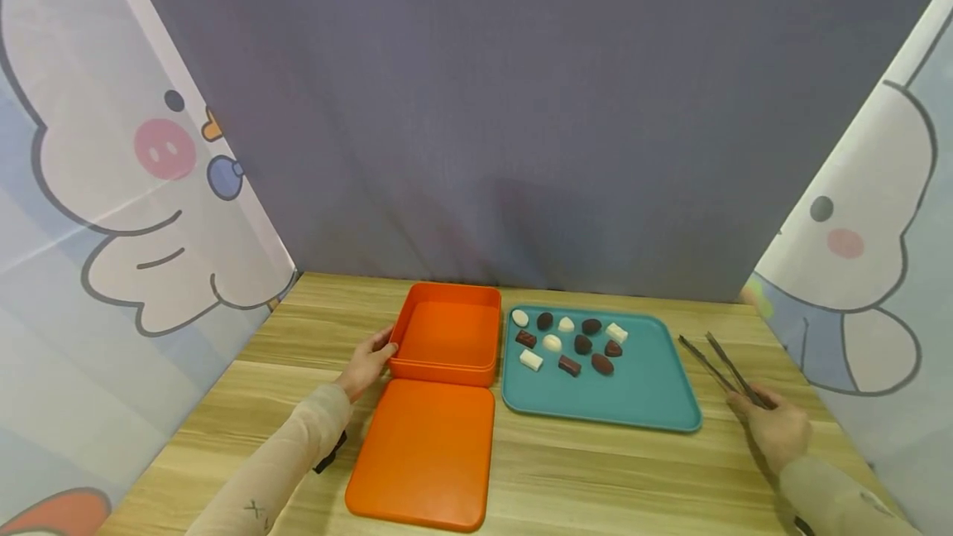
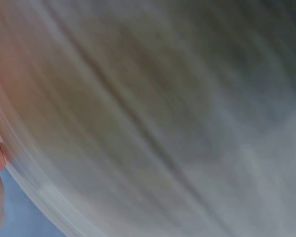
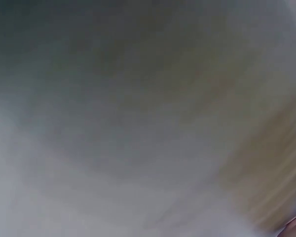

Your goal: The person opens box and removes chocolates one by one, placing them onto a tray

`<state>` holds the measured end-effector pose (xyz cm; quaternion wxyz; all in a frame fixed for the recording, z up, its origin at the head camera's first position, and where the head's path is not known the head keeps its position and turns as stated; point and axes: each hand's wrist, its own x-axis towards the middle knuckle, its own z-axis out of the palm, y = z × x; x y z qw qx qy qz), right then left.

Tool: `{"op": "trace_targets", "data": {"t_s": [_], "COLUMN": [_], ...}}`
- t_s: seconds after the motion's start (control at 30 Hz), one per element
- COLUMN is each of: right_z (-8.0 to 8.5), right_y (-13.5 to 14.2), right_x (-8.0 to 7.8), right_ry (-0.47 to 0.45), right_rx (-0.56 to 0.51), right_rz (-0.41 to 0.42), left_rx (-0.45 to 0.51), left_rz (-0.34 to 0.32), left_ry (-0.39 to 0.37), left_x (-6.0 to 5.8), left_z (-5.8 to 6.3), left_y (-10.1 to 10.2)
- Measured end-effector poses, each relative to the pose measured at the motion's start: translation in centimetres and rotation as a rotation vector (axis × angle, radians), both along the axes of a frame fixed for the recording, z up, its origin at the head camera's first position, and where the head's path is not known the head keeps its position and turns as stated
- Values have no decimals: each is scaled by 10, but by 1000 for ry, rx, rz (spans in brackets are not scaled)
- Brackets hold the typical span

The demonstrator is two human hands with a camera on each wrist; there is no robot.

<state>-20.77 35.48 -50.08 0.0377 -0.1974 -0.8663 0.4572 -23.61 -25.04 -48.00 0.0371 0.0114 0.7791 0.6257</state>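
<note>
My left hand [image 1: 370, 361] holds the left side of an open orange box [image 1: 447, 329], thumb at its rim near the front corner. In front of the box lies a flat orange lid [image 1: 424, 453]. To the right, a teal tray [image 1: 633, 391] carries several white and dark brown chocolates [image 1: 569, 366], grouped toward its left and back. Beyond the tray's right edge, my right hand [image 1: 778, 428] grips metal tongs [image 1: 718, 366] with their tips spread apart, pointing away from me. Sleeve cloth fills most of both wrist views, hiding the hands' work there.
Everything stands on a wood-grain table [image 1: 581, 486]. A grey curtain [image 1: 521, 106] hangs along its back edge. Cartoon-printed cloths [image 1: 74, 288] flank the table on the left and right. The box's right wall is close beside the tray.
</note>
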Motion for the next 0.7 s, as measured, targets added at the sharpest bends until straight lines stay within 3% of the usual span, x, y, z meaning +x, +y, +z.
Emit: {"op": "trace_targets", "data": {"t_s": [0.43, 0.7], "right_z": [-3, -4], "right_y": [-9, -8], "right_x": [-1, -1], "right_ry": [24, 12], "right_rx": [65, 85], "right_rz": [-2, 33], "left_rx": [-36, -50], "left_rz": [-2, 29], "left_ry": [19, -10], "left_x": [1, 1], "left_z": [2, 5], "left_y": [-3, -1]}}
